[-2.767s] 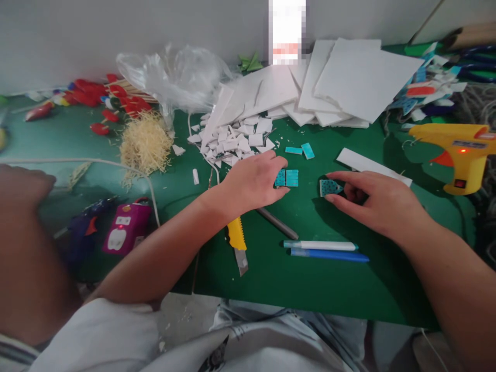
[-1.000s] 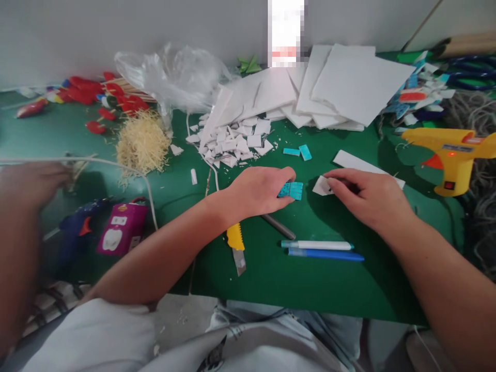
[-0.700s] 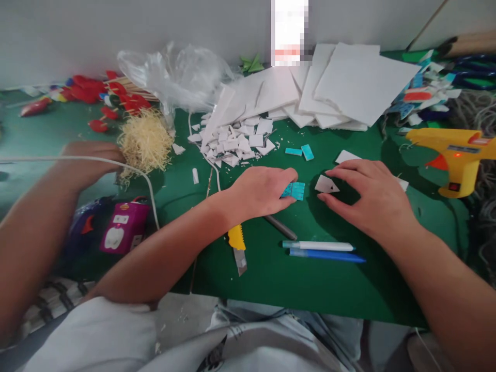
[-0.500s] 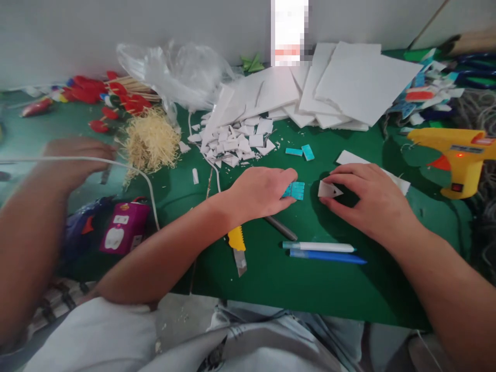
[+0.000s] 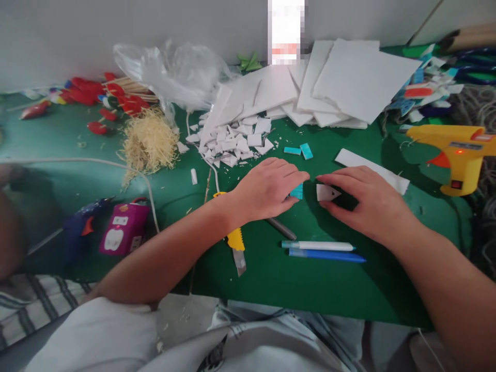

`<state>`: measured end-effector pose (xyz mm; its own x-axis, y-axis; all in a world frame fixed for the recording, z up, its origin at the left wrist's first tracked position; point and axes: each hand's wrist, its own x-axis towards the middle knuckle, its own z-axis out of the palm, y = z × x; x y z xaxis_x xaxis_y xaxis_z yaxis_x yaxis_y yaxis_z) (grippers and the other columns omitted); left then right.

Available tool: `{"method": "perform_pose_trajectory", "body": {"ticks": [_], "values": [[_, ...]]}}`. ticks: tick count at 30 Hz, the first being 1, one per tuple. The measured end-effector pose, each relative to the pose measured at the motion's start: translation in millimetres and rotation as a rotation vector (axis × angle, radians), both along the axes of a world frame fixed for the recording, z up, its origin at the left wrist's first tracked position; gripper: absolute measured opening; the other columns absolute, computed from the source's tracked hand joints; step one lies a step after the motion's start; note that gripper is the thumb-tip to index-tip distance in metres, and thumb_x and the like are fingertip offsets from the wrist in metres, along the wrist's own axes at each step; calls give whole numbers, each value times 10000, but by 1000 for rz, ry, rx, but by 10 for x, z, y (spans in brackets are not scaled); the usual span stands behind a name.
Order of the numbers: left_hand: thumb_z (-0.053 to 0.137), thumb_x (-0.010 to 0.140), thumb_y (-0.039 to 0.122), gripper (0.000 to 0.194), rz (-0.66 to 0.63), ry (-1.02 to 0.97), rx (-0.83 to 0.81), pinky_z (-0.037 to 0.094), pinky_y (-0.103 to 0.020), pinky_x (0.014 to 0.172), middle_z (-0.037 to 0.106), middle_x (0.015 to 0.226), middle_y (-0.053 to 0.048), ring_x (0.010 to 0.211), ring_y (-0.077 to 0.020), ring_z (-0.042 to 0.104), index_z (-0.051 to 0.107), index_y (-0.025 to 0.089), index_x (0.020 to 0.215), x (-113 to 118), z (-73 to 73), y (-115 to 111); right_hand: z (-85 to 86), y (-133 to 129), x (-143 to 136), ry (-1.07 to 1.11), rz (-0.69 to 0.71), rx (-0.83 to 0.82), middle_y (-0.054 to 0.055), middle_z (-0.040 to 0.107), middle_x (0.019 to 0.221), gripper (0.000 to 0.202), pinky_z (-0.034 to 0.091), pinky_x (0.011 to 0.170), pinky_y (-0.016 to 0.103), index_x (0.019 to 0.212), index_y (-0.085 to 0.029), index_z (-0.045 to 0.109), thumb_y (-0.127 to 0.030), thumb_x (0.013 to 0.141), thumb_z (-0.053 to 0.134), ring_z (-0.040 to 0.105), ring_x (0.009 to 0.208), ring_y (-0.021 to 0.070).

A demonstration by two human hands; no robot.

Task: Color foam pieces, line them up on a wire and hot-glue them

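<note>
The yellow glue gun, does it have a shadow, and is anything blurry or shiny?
In the head view, yes: a dark shadow lies beside the yellow glue gun, on the green table; the table has a pale shine towards the picture's left; the other person's arm at the left edge looks blurry; big square pixels hide the bright patch at the top.

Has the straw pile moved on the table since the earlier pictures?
Yes. The straw pile is slightly further right, nearer to the small white piece, which has stayed in its place.
</note>
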<state>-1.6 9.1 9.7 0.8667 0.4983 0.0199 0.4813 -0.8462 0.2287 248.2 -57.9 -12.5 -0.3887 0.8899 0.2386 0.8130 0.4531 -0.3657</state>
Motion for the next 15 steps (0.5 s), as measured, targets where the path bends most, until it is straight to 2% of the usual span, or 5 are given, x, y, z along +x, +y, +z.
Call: {"method": "perform_pose_trajectory", "body": {"ticks": [5, 8, 10, 12, 15], "values": [[436, 1041, 238, 377, -74, -58, 30, 467, -371, 1058, 794, 1058, -72, 1034, -216, 697, 692, 176, 1310, -9, 63, -19, 37, 10, 6, 2, 3, -34, 134, 781, 1067, 399, 559, 861, 492, 1264, -218, 741, -411, 943, 602, 710, 973, 307], [385, 1055, 209, 406, -72, -47, 55, 461, -362, 1078, 798, 981, -47, 961, -194, 705, 688, 193, 1325, -12, 65, -15, 49, 6, 7, 11, 5, -24, 134, 782, 1044, 402, 561, 850, 479, 1264, -211, 742, -414, 951, 594, 714, 961, 302], [386, 1066, 214, 404, -25, -46, 62, 467, -367, 1079, 800, 1067, -65, 1021, -203, 713, 667, 179, 1354, -12, 48, -5, 49, 1, 2, 12, 2, -31, 127, 783, 1048, 392, 564, 859, 472, 1257, -222, 744, -414, 950, 593, 719, 968, 298], [414, 1079, 251, 394, 55, -86, 65, 469, -378, 1091, 772, 1243, -98, 1168, -226, 696, 636, 158, 1391, -17, 38, 4, 41, -1, -4, 9, 3, -24, 120, 784, 1052, 381, 570, 867, 467, 1252, -226, 743, -408, 951, 597, 724, 972, 294], [486, 1071, 292, 412, 155, -129, 69, 465, -400, 1122, 702, 1408, -115, 1311, -259, 643, 595, 141, 1439, -35, 78, 8, 24, 3, -5, 16, 39, 47, 119, 781, 1021, 362, 584, 844, 447, 1242, -186, 735, -373, 960, 606, 727, 949, 282]]}}
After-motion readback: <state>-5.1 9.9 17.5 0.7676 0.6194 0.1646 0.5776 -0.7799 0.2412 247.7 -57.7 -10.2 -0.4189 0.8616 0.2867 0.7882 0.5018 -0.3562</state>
